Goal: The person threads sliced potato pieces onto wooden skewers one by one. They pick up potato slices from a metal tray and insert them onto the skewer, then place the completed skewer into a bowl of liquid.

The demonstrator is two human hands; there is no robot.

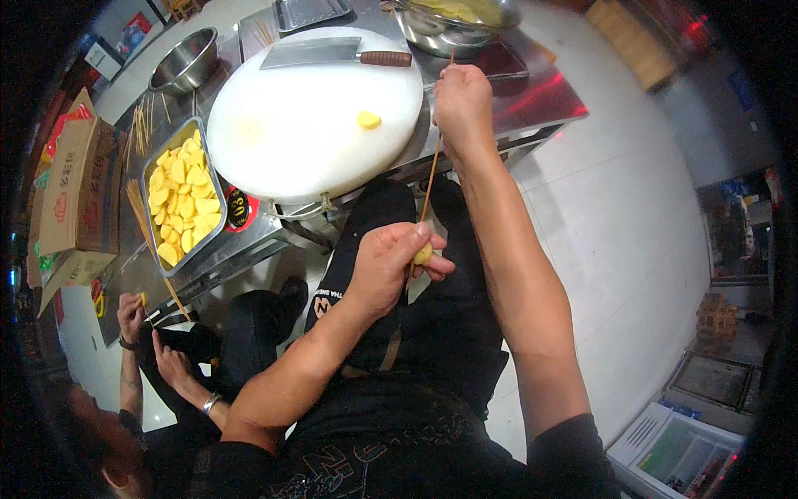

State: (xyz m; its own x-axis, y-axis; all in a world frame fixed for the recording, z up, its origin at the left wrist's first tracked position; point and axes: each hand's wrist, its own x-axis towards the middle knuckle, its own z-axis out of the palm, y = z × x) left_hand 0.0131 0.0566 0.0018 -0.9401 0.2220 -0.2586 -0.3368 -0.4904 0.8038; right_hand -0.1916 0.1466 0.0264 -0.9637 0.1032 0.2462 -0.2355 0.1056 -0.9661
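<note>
My left hand (pixel 399 259) is in front of my lap and pinches a yellow potato slice (pixel 423 253) at the lower part of a long wooden skewer (pixel 433 168). Farther up, my right hand (pixel 464 103) is closed around the same skewer, whose upper tip sticks out above the fist. To the left of my right hand, one potato slice (pixel 368 120) lies on a round white cutting board (pixel 299 137). A cleaver (pixel 324 55) with a brown handle rests at the board's far side.
A metal tray (pixel 225 206) of potato slices stands left of the board, with loose skewers (pixel 142 212) beside it. Steel bowls (pixel 187 61) (pixel 430 34) stand farther back. A cardboard box (pixel 84 187) is at the far left. A co-worker's hands (pixel 168 365) are at lower left.
</note>
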